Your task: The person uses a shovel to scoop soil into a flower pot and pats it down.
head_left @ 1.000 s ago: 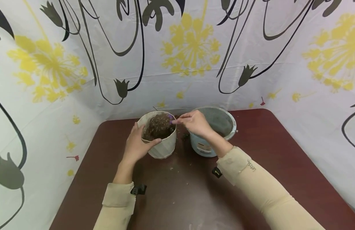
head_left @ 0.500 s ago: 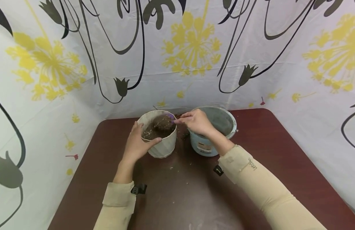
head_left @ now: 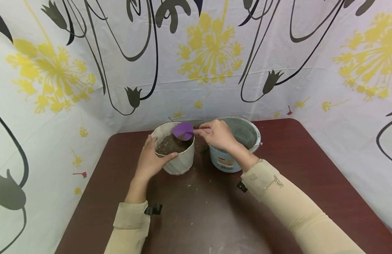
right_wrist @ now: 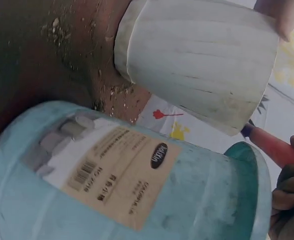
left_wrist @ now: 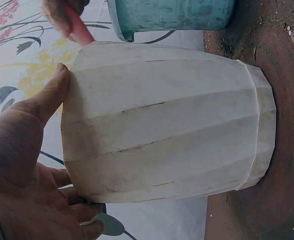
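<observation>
A white ribbed plant pot [head_left: 180, 164] stands at the table's back, holding dark soil [head_left: 169, 146] below its rim. My left hand [head_left: 152, 158] holds the pot at its near-left rim; in the left wrist view the thumb lies along the rim and the fingers spread round the far side. Pinched in my right hand [head_left: 218, 135] is a hand trowel [head_left: 183, 131], its purple blade tilted over the soil at the pot's right rim. The trowel's red handle [right_wrist: 274, 145] shows in the right wrist view. Much of the blade's face is bare.
Close to the pot's right is a light blue bucket [head_left: 227, 164] with a paper label [right_wrist: 122, 175], under my right hand. Soil crumbs lie on the dark red table [head_left: 196, 211], mostly between the two containers. A patterned white cloth [head_left: 170, 77] hangs behind.
A large clump of soil on the trowel has slid down into the pot, and the purple blade has come into view as the trowel tipped. The left hand has stayed on the rim.
</observation>
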The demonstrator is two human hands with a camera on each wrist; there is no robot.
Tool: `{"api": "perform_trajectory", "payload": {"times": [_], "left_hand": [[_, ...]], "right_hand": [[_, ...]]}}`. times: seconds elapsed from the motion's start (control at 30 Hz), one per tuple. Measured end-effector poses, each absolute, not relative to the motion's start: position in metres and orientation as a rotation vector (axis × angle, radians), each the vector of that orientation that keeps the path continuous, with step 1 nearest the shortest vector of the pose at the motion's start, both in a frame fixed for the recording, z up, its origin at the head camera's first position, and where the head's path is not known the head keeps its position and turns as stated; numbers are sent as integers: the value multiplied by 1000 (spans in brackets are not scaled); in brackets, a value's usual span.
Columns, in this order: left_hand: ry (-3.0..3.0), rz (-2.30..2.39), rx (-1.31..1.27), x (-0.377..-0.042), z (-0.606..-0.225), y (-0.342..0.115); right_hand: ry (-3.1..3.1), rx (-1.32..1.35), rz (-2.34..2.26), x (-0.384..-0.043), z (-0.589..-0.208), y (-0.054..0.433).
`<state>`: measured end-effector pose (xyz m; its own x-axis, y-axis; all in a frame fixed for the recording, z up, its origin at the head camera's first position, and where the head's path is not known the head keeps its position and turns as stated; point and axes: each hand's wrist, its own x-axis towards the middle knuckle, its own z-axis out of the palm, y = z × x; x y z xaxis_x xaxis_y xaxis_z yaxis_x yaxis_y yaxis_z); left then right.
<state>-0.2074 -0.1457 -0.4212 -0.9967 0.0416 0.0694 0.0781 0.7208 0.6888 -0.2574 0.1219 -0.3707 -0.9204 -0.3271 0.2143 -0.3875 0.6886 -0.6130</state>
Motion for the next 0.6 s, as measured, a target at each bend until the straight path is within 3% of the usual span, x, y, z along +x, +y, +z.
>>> {"api": "perform_trajectory", "payload": {"times": [0.2,0.3,0.6], "left_hand": [[-2841,-1143,-105,-207,-424,-146],[-2833,-1133,-108,-207,-424,-144],[-2810,-995,-159,-210,-417,-135]], "right_hand": [[-2598,807,496,-253,-371,125],[-2550,792,434,-252,-373,130],[-2613,397,1304,-253,-358,170]]}}
